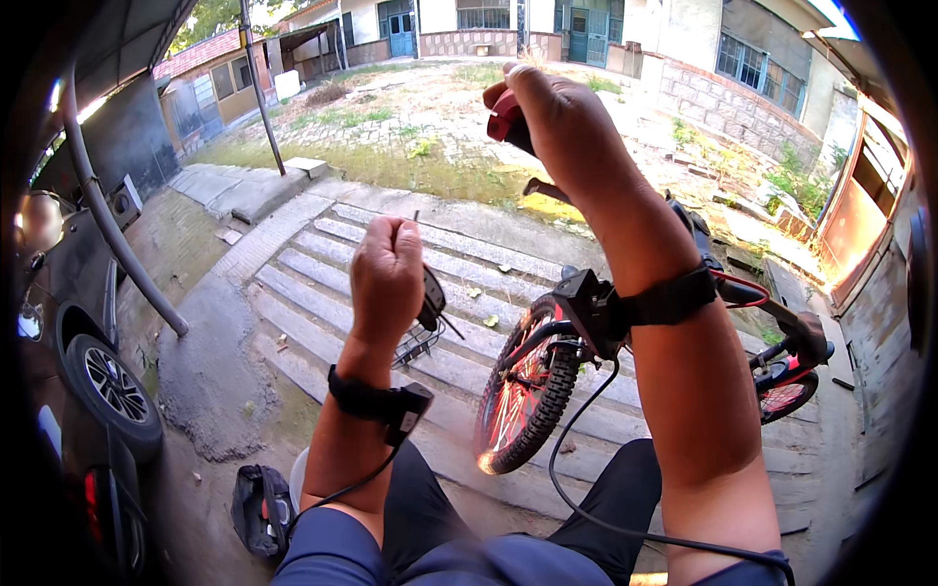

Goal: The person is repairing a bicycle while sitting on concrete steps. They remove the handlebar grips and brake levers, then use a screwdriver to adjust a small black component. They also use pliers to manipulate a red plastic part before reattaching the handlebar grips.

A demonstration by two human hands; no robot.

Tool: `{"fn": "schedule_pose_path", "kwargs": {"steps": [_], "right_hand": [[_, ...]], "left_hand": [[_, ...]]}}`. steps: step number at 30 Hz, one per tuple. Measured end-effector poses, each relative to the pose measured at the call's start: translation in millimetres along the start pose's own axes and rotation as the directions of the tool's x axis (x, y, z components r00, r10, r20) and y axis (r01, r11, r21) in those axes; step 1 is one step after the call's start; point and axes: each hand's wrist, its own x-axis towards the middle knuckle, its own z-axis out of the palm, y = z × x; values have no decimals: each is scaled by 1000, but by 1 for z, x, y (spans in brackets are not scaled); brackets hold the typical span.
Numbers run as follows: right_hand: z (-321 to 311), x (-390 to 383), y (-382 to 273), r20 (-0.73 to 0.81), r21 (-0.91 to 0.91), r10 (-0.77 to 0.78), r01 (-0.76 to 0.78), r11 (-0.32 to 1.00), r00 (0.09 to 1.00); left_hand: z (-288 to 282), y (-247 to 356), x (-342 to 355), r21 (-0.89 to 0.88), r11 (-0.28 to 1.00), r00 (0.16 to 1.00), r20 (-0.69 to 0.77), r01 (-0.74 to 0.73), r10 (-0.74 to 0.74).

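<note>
Right hand (565, 112) is held out well ahead, its fingers wrapped around a red-and-black object (508, 122) that shows at its left side. The visible part of that object slants from upper left to lower right; the rest is hidden by the palm. Left hand (386, 278) is curled into a fist, nearer the body. A dark oval part (431, 296) is seen just beside the fist on its right, but whether it is gripped cannot be told.

From the left hand, the red-and-black object lies ahead and to the right, well apart. Below it and to the right, a bicycle (555, 396) is placed, partly hidden by the right forearm. Its long axis runs from the knobbly near wheel, seen between the forearms, back toward the far wheel (785, 398) at the right, so the right arm is the nearer one. A dark lever (549, 190) is seen just below the right hand; contact between them cannot be made out.

Pale slabs (318, 256) are laid beneath, and a black bag (256, 523) is set at the lower left.
</note>
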Motion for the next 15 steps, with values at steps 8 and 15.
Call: {"fn": "schedule_pose_path", "kwargs": {"steps": [8,15], "right_hand": [[-19,-2,-42,100,172,464,-474,864,880],[8,-6,-74,-222,282,521,-457,843,824]], "left_hand": [[-109,-83,-47,300,926,973,-82,229,-214],[-185,-152,-134,422,789,894,-174,447,-414]]}}
